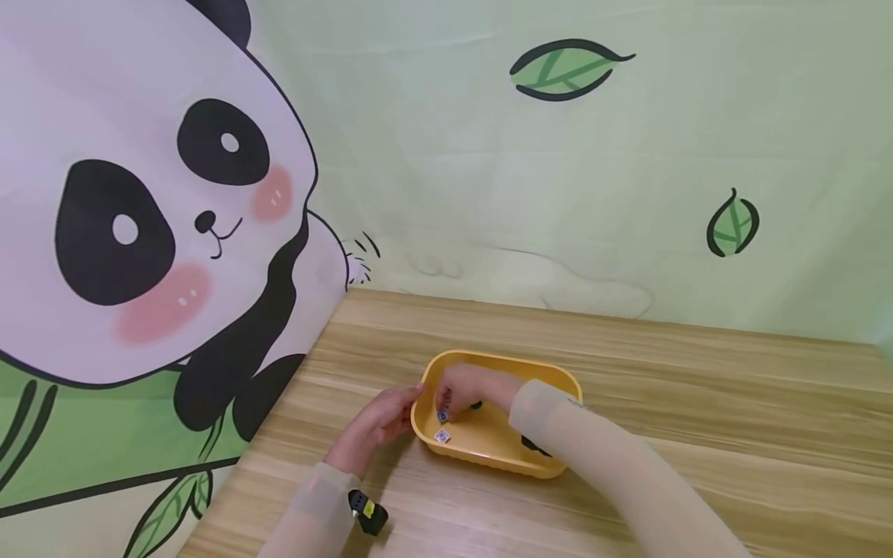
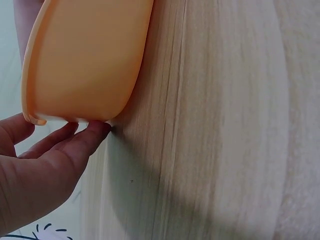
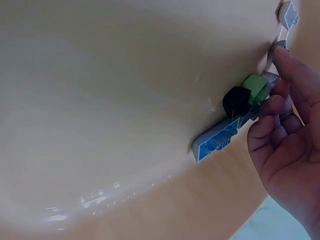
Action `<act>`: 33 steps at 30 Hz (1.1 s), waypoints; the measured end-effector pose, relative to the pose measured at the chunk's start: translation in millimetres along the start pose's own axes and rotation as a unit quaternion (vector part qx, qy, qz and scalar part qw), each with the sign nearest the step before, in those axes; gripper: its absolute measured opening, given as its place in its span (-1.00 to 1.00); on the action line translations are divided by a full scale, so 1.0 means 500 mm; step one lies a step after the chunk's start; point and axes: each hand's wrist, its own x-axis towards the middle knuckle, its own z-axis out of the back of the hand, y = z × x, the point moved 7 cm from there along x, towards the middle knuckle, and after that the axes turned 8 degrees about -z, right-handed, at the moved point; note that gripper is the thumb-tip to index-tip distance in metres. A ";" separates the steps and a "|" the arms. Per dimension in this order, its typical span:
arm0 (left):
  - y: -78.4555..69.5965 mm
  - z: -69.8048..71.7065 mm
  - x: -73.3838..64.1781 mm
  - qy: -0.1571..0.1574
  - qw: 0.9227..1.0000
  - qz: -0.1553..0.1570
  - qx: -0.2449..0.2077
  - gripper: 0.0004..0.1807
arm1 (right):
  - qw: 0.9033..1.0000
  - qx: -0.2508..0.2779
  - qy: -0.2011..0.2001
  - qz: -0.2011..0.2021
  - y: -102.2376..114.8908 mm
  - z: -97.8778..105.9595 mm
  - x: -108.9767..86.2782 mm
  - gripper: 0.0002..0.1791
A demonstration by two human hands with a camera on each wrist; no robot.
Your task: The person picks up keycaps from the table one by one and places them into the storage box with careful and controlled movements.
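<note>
On the wood-grain table [image 1: 725,380], I saw the yellow plastic tub [image 1: 481,443] gripped at its end by my left hand [image 1: 386,415]. Inside, my right hand [image 1: 462,389] pinched a small blue-grey keycap [image 1: 443,416] at the fingertips, just beside a loose white keycap [image 1: 443,436] on the tub floor.

Inside a smooth tan plastic container [image 3: 100,110], the right hand [image 3: 290,125], fingers curled, holds a small dark-grey plastic piece [image 3: 277,46]. Nearby sit a green plastic cap [image 3: 255,85], a rounded black plastic cap [image 3: 235,101], a long hollow blue-and-white plastic bar [image 3: 216,140] and a small pale-blue plastic cap [image 3: 286,16].
</note>
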 end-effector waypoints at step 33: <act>0.002 -0.002 -0.002 -0.016 1.000 0.004 0.001 -0.47 | 0.985 0.135 -0.107 0.014 -0.008 0.194 -0.253 -0.70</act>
